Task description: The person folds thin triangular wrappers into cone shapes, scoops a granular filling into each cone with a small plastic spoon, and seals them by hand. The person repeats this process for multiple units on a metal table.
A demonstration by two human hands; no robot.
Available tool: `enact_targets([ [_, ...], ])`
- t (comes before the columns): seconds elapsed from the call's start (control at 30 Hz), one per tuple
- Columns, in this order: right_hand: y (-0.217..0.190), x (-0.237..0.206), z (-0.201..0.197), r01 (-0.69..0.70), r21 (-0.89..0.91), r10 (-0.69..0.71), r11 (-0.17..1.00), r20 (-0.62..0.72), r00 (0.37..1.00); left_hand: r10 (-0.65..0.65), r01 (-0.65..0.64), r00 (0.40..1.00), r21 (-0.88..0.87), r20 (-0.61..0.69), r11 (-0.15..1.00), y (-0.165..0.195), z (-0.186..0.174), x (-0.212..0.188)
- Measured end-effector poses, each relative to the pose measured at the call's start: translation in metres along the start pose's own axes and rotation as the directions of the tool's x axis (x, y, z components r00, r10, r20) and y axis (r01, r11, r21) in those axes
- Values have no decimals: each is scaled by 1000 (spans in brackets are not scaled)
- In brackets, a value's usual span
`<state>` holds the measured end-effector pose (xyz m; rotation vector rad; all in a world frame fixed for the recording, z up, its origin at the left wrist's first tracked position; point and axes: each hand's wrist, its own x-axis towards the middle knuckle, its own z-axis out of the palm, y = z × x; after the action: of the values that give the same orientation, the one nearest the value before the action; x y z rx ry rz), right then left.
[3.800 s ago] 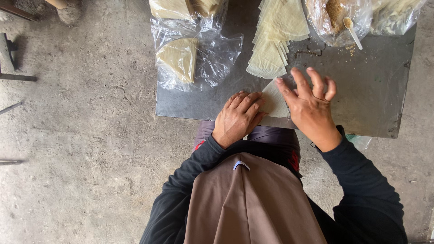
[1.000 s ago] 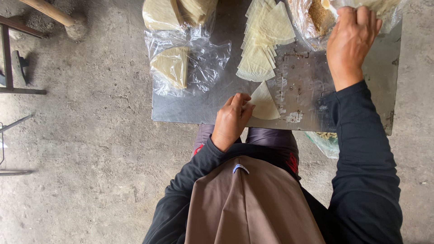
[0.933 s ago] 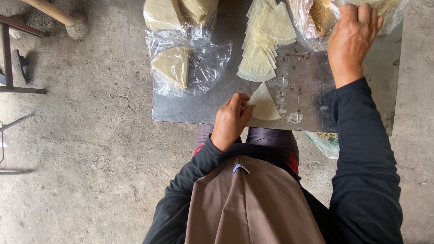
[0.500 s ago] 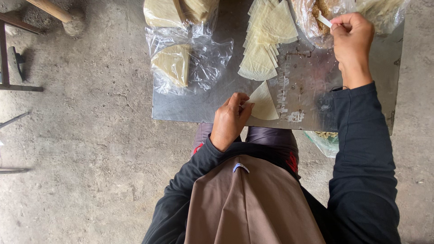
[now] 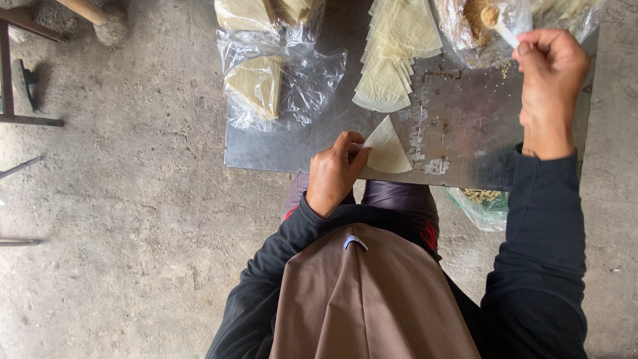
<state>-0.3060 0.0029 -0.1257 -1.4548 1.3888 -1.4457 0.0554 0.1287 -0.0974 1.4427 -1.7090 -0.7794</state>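
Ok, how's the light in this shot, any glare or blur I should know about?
Head view: soft, even daylight with faint shadows; the metal table shows pale dull reflections, and the clear plastic bag glints. Focus is sharp on the left hand and the folded wrapper; the right hand and its spoon look slightly soft.

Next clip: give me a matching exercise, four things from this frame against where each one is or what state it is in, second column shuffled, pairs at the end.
Things:
1. left hand
2. right hand
3. stack of pastry sheets
4. folded pastry cone

Places or states:
A. fanned out at the far middle of the metal table
B. raised at the far right, holding a white spoon with brown filling
C. pinching the cone's left edge at the near table edge
D. lying on the metal beside the left fingertips

Pairs: 1-C, 2-B, 3-A, 4-D
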Motion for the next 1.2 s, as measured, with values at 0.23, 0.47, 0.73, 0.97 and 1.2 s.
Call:
enact_targets([
  [0.23, -81, -110, 44, -222, -144, 248, 964, 196, 949, 14, -15, 1000, -94, -16, 995, -8, -2, -1],
  [0.47, -91, -157, 71, 175, -410, -39, 895, 319, 947, 17, -18, 1000, -60, -17, 998, -12, 0, -4],
  [0.73, -77, -173, 78, 568, -659, -358, 494, 441, 823, 23, -26, 998, -51, -62, 998, -12, 2, -11],
  [0.97, -84, -183, 72, 636, -702, -437, 319, 487, 757, 33, -38, 997, -60, -76, 998, -10, 1, -14],
  [1.2, -74, -183, 74, 668, -696, -529, 264, 475, 704, 42, -46, 995, -41, -86, 998, -8, 2, -15],
])
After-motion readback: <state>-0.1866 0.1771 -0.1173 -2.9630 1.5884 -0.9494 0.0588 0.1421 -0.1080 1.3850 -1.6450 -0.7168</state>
